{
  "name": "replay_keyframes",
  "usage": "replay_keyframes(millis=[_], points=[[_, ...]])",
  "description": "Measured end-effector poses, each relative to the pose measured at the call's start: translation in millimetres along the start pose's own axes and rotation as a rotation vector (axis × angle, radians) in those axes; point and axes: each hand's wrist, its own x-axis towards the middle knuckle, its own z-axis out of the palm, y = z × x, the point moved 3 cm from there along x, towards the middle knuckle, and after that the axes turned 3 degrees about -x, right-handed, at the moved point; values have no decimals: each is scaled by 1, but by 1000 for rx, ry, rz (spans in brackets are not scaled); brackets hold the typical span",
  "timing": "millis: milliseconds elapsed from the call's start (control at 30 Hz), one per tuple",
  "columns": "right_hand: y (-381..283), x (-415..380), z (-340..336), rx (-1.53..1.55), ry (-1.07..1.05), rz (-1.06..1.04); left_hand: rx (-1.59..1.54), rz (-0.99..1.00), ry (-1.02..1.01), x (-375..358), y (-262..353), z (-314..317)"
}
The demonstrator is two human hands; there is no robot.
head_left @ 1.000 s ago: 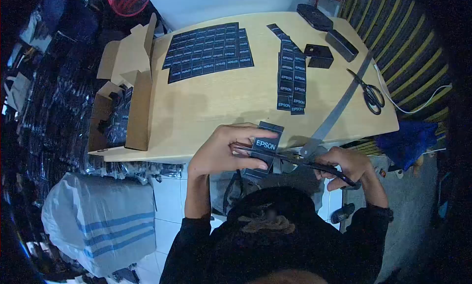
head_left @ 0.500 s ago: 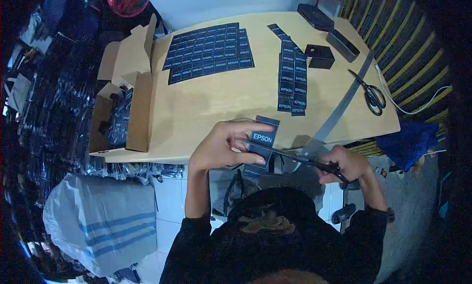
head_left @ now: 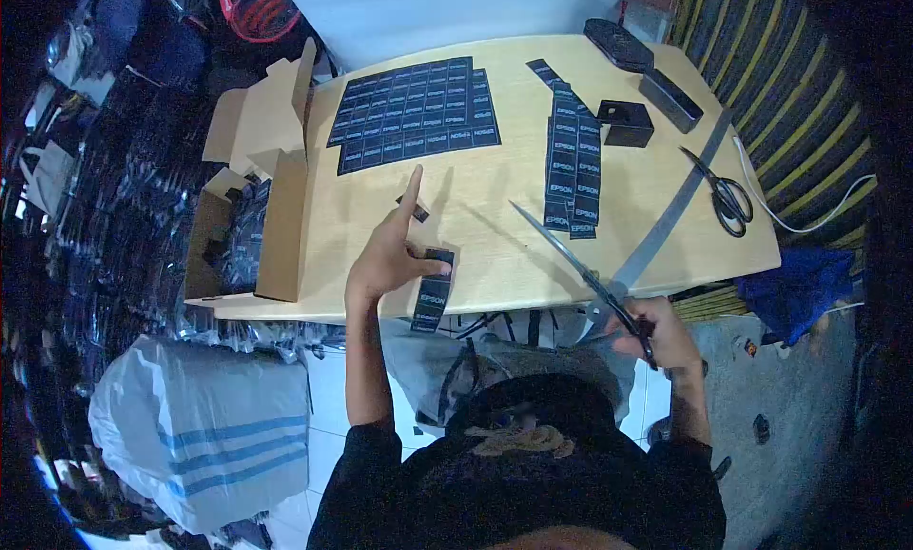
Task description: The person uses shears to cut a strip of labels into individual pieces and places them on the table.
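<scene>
My left hand pinches a short dark strip of EPSON labels under its thumb, the index finger stretched out away from me. The strip hangs over the table's front edge. By that index finger is a small dark label piece, partly hidden by the finger. My right hand grips a pair of large scissors by the handles. Their blades are spread, the long one pointing forward and left over the table, apart from the strip.
Uncut EPSON label sheets lie at the back, with cut strips to their right. A cardboard box with dark contents stands left. Black boxes, other scissors and a long metal strip are on the right.
My left hand has moved left and forward with the strip, its index finger now stretched out. The small label piece now shows apart from the strip. The scissors have swung open away from it.
</scene>
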Motion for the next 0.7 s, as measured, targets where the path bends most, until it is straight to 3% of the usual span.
replay_keyframes(millis=[100, 233, 300, 433, 567, 633, 700], points=[[-11, 21, 28, 144, 142, -95, -32, 23, 64, -12, 16, 5], [-33, 49, 56, 369, 119, -38, -4, 95, 106, 4, 6, 17], [-37, 59, 62, 380, 110, -59, 33, 32, 6, 23, -16, 17], [-33, 67, 68, 324, 162, -129, 68, 54, 108, 14, -9, 7], [-33, 73, 73, 350, 174, 4, -368, 80, 5, -16, 28, 18], [-41, 77, 77, 481, 175, -86, -518, 202, -33, -21, 30, 32], [-49, 80, 79, 548, 161, -132, -573, 180, 14, -25, 41, 40]])
